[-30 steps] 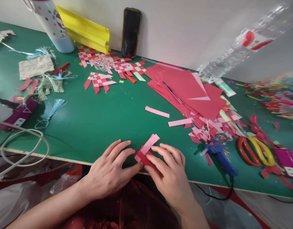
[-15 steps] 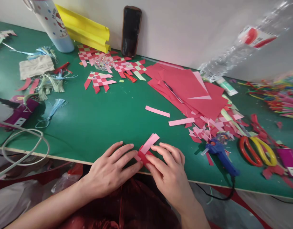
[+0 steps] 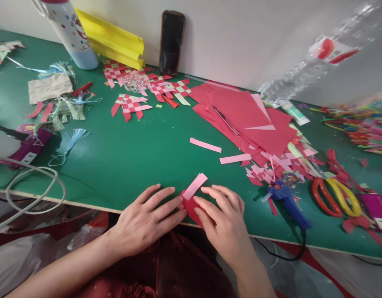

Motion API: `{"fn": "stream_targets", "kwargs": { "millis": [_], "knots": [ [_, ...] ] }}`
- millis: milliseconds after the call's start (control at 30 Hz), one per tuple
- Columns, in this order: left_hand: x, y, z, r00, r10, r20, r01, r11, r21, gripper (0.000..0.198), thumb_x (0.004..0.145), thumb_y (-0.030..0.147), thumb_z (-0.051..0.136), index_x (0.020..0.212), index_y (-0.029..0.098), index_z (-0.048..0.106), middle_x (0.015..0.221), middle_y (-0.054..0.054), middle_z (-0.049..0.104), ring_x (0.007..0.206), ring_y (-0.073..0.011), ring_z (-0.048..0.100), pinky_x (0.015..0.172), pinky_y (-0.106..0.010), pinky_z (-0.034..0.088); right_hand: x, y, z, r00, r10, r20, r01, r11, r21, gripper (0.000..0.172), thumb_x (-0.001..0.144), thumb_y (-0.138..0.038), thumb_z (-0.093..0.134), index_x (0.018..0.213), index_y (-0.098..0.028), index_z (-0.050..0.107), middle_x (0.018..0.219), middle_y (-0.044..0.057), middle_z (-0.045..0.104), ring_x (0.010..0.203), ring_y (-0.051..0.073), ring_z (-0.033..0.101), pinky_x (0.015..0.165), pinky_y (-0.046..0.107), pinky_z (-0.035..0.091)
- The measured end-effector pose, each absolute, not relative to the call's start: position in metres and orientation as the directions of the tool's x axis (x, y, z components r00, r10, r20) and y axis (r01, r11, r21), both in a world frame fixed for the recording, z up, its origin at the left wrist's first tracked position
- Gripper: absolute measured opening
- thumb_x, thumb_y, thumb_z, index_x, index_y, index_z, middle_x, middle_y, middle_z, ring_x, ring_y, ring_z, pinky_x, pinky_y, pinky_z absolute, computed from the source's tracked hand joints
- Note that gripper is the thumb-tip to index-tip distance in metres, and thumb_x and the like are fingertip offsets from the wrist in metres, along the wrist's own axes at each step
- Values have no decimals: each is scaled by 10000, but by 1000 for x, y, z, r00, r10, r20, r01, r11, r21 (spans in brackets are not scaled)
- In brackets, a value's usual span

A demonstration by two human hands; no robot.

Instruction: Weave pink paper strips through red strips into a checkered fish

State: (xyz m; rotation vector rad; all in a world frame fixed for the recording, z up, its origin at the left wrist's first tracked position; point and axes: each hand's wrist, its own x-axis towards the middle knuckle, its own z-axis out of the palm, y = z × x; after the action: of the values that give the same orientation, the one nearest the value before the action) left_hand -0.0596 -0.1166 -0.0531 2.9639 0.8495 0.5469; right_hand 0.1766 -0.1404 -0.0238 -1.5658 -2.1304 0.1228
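Crossed red and pink paper strips (image 3: 194, 188) lie at the near edge of the green table (image 3: 141, 145). My left hand (image 3: 147, 219) lies flat with fingers stretched out, its fingertips pressing on the strips' left side. My right hand (image 3: 223, 217) has its fingers extended over the red strip, pressing it down from the right. The pink strip sticks out past both hands toward the upper right. Neither hand lifts anything.
Loose pink strips (image 3: 205, 145), a stack of red paper (image 3: 243, 116), woven pieces (image 3: 130, 103), a blue glue gun (image 3: 286, 198), red-yellow scissors (image 3: 332, 198), a phone (image 3: 171, 41) against the wall, yellow paper (image 3: 110, 39), a bottle (image 3: 74, 35), tassels and a purple tool (image 3: 26, 147) at left.
My right hand has slid slightly right and down over the red strip, now covering more of it. The left hand has stayed almost still.
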Motion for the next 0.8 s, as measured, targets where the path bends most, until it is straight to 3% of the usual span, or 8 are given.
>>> {"fn": "stream_targets", "kwargs": {
  "millis": [233,467,600,800],
  "knots": [
    [-59,-117,-52,778,539,323,526,-840,133,379,970,288,569,1345,333,551,1372,5,582,1359,-252,435,1157,-501,351,184,-142,-20,-219,915,339,876,337,-345,140,930,-226,593,929,-270,726,1127,37,699,1127,259,547,969,472,371],
    [-58,-117,-51,763,549,341,541,-831,127,386,963,247,576,1337,338,555,1341,-21,584,1346,-253,454,1141,-494,377,172,-120,-10,-363,882,300,856,443,-268,339,911,-83,500,1121,-263,697,1219,62,658,1207,252,507,1003,446,393],
    [-56,-117,-50,755,547,361,537,-832,139,351,976,237,552,1315,325,577,1301,-25,594,1334,-248,458,1142,-474,371,164,-107,-14,-427,865,263,841,487,-235,317,897,-79,527,1062,-278,711,1285,52,626,1254,267,462,1032,477,357],
    [-57,-117,-50,759,553,345,533,-831,158,342,988,248,536,1318,325,575,1292,-18,592,1341,-250,443,1145,-473,358,168,-105,-21,-417,871,259,831,481,-278,339,888,-36,473,938,-265,718,1307,48,606,1271,280,446,1032,507,343]
  ]
}}
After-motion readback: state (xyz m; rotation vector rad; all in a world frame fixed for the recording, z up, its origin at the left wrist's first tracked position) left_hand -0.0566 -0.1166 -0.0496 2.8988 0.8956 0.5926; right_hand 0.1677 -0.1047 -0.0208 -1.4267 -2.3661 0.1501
